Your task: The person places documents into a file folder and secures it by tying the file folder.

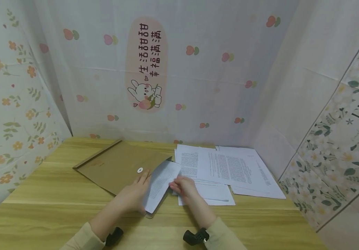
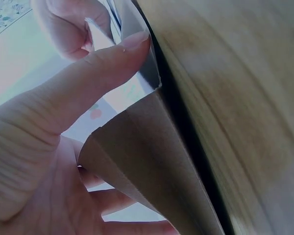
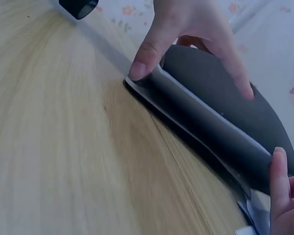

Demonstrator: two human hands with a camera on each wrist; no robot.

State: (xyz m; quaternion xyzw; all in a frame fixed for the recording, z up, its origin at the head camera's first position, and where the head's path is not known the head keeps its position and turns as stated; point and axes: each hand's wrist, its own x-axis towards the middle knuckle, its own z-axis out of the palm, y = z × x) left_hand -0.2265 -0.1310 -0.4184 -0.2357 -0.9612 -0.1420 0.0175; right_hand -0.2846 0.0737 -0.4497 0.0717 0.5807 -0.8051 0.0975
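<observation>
A brown paper file envelope [image 1: 110, 166] with a white round button lies slanted on the table, its mouth facing right. A stack of printed sheets [image 1: 163, 178] sits partly inside that mouth. My left hand [image 1: 132, 194] holds the envelope at its opening, with the fingers on the top side. In the left wrist view, the thumb [image 2: 103, 68] lies along the opening beside the brown side fold [image 2: 142, 147]. My right hand [image 1: 185, 187] pinches the right edge of the sheets. The sheets' far ends are hidden within the envelope.
Several loose printed sheets [image 1: 229, 168] lie overlapping on the right of the wooden table [image 1: 254, 225]. A patterned curtain [image 1: 210, 86] hangs behind the table, with floral cloth [image 1: 338, 146] along the right side. Dark wrist cameras [image 1: 196, 236] sit by both sleeves.
</observation>
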